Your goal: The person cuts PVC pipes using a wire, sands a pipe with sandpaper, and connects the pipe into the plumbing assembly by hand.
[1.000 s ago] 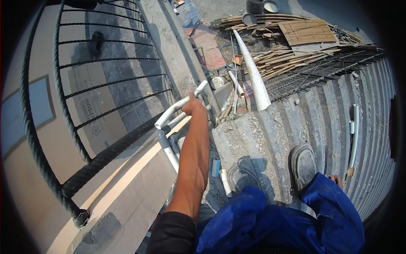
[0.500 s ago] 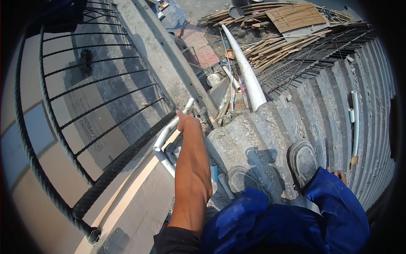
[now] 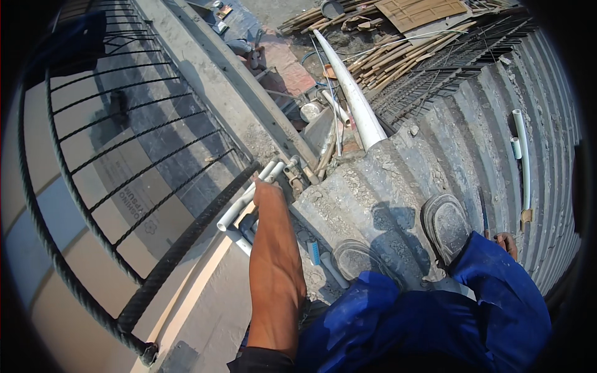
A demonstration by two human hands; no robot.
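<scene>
My left hand (image 3: 266, 191) is closed round a white plastic pipe (image 3: 235, 211), beside the lower end of a black twisted metal railing (image 3: 186, 242). The near open end of this pipe points down and left. Another white pipe (image 3: 239, 239) shows just below it. My right hand (image 3: 507, 244) is at the right, partly hidden behind my blue-clad knee, its visible fingers curled. Close to it stands a thin dark strip (image 3: 483, 210); whether the hand holds that strip cannot be seen.
Corrugated sheeting (image 3: 476, 146) with loose rubble lies under my shoes (image 3: 449, 227). A pale pipe (image 3: 523, 171) rests on it at the right. A large white pipe (image 3: 351, 87) slopes away ahead, near bamboo poles (image 3: 398, 62). A concrete ledge (image 3: 205, 74) runs beyond the railing.
The view has shifted slightly. My left hand still grips the white pipe, whose far end now sits lower beside the railing's end. My right hand shows a little more past the knee.
</scene>
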